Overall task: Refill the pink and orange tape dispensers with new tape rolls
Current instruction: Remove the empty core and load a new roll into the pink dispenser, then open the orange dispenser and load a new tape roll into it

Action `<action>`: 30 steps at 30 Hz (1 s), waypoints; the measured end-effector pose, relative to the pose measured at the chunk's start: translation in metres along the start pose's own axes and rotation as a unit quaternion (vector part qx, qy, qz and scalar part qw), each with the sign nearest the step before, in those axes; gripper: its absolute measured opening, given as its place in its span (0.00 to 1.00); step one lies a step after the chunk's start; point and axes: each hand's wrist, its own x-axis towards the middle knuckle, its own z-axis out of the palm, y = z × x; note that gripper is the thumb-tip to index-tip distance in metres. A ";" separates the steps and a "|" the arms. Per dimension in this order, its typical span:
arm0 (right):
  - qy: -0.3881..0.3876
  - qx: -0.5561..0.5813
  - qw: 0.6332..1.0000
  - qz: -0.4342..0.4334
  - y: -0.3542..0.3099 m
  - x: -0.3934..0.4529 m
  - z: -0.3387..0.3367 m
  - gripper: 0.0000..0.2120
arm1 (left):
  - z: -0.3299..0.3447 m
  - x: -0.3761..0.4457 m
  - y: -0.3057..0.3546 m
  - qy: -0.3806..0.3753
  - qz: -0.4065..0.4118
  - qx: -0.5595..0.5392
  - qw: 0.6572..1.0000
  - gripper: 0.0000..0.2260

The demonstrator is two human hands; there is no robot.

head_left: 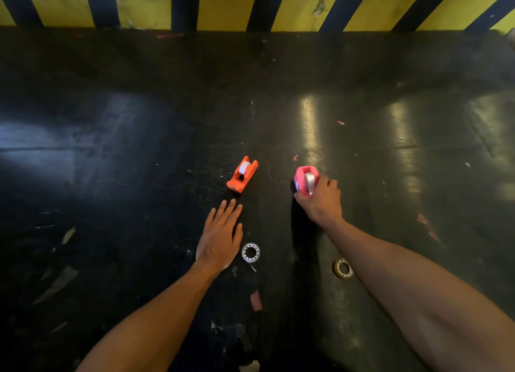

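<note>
Nearest us, our flat, spread left hand (220,239) lies just short of the orange plastic tape dispenser (242,174), while our right hand (320,201) clutches the pink plastic tape dispenser (306,181).

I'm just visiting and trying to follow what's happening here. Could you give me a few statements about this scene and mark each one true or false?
1. The right hand holds the pink dispenser. True.
2. The left hand grasps the orange dispenser. False: it is open and flat, just short of it.
3. The orange dispenser has a roll in it. True.
4. Both spare rings lie beyond the dispensers. False: the white ring and the tan ring lie nearer the person.
5. The back wall is striped yellow and dark. True.
</note>
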 end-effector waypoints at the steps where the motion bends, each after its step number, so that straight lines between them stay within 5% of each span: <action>1: 0.004 0.007 1.000 0.012 -0.003 0.004 -0.001 0.33 | 0.000 0.000 0.000 -0.004 0.000 0.002 1.000 0.23; 10: -0.020 0.028 0.999 0.026 -0.003 0.007 -0.004 0.41 | -0.010 0.007 0.006 0.050 -0.063 -0.135 0.988 0.22; 14: 0.017 0.015 0.999 0.033 -0.006 -0.007 -0.008 0.36 | -0.025 0.038 0.017 0.077 -0.157 -0.165 0.971 0.38; 17: 0.094 -0.005 0.993 -0.074 -0.015 -0.023 -0.009 0.28 | -0.038 0.069 0.026 0.038 -0.192 -0.174 0.965 0.49; 21: -0.015 0.086 0.985 -0.148 -0.034 -0.035 0.003 0.26 | -0.044 0.095 0.030 -0.006 -0.186 -0.142 0.972 0.35; 26: -0.151 0.224 0.962 -0.046 -0.045 -0.039 0.019 0.25 | -0.049 0.092 0.052 -0.001 -0.182 -0.191 0.965 0.14; 30: -0.152 0.390 0.908 0.015 -0.042 -0.046 0.017 0.19 | -0.051 0.066 0.078 -0.008 -0.125 -0.226 0.966 0.14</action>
